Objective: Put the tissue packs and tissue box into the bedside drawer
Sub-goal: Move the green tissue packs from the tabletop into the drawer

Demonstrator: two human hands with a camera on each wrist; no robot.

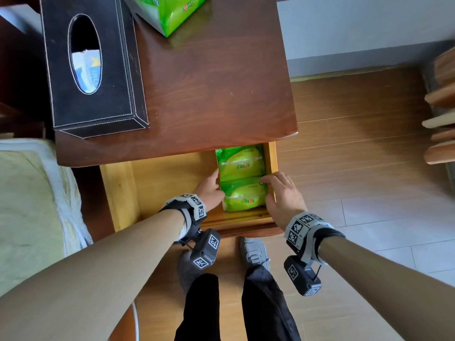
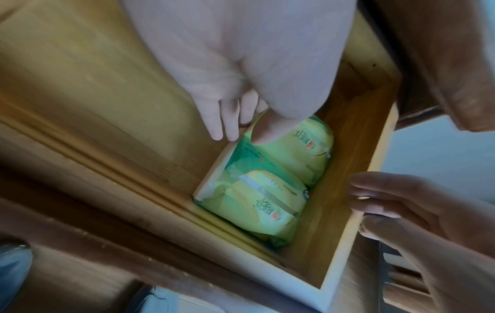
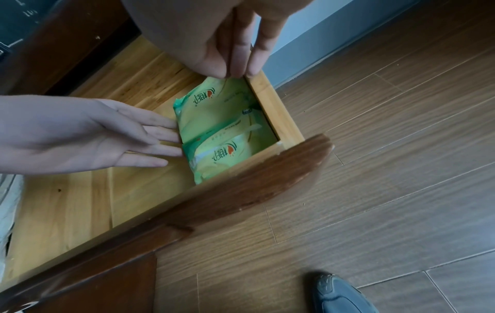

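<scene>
In the drawer [image 1: 272, 158]: two green tissue packs [image 1: 242, 178]

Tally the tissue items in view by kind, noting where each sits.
Green tissue packs in the drawer: 2, rear pack and front pack
Green tissue packs on the bedside table: 1
Black tissue box on the table: 1
Total: 4

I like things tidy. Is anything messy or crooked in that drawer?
Nothing stands out. Two green plastic tissue packs lie flat, end to end, snug in the right corner of the light wooden drawer. The left hand and right hand flank them.
</scene>
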